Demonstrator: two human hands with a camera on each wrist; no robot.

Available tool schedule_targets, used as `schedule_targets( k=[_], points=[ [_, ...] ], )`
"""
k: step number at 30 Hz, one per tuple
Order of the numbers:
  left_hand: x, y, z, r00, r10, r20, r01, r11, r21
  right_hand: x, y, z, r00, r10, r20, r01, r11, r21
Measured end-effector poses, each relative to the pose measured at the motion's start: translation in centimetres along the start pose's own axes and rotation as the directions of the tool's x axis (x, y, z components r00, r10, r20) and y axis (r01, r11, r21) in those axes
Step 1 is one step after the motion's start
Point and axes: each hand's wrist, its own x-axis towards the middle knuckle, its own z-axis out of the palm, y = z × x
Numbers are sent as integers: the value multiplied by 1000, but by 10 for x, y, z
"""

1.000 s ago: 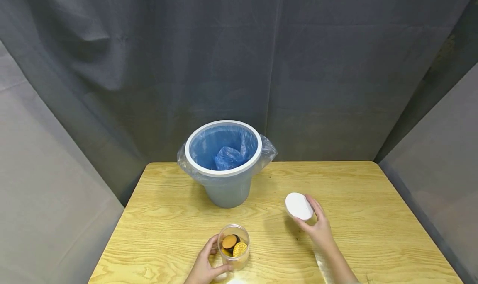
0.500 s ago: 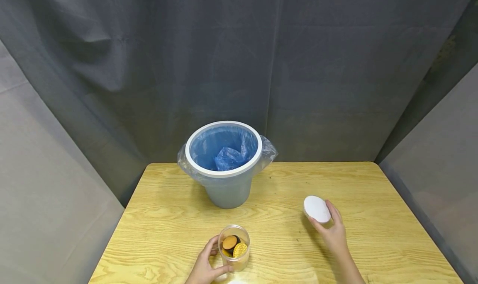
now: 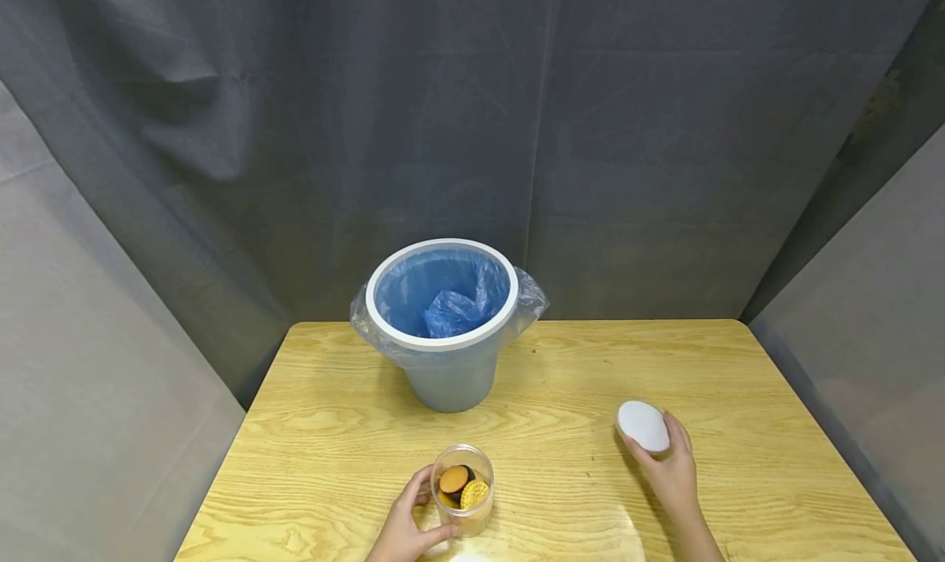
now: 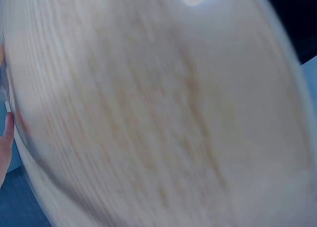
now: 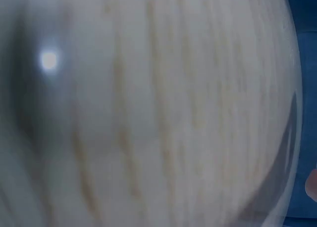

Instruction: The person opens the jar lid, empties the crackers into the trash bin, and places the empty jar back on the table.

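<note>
In the head view my left hand [image 3: 406, 523] grips the side of a clear plastic jar [image 3: 483, 519], thumb at the front and fingers at the far side. The jar stands upright with its mouth uncovered; inside lie round biscuit-like pieces, some orange and black, some yellow with a dimpled face. To the right, my right hand [image 3: 673, 473] holds a round white lid [image 3: 644, 426] between thumb and fingers, tilted, over the table. Each wrist view is mostly wood grain: a finger [image 4: 9, 125] shows at the left wrist view's left edge, a fingertip [image 5: 312, 185] at the right one's right edge.
A grey bin [image 3: 450, 381] with a white rim and blue plastic liner stands on the wooden table [image 3: 332, 431], behind the jar. Dark grey curtain [image 3: 627, 176] hangs behind the table, with pale panels [image 3: 96, 340] on both sides.
My right hand has carried the white lid to the right and nearer to me. The left hand and the jar have stayed where they were.
</note>
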Motion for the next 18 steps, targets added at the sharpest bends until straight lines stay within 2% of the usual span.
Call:
schedule_targets(
  k=[11, 18],
  points=[
    [0, 1, 0, 1000, 4, 2, -4, 1000, -2, -4, 14, 3, 994, 1, -108, -6, 999, -46],
    [0, 2, 0, 1000, -2, 4, 2, 1000, 2, -5, 22, 4, 993, 35, -116, -47, 994, -97]
  ],
)
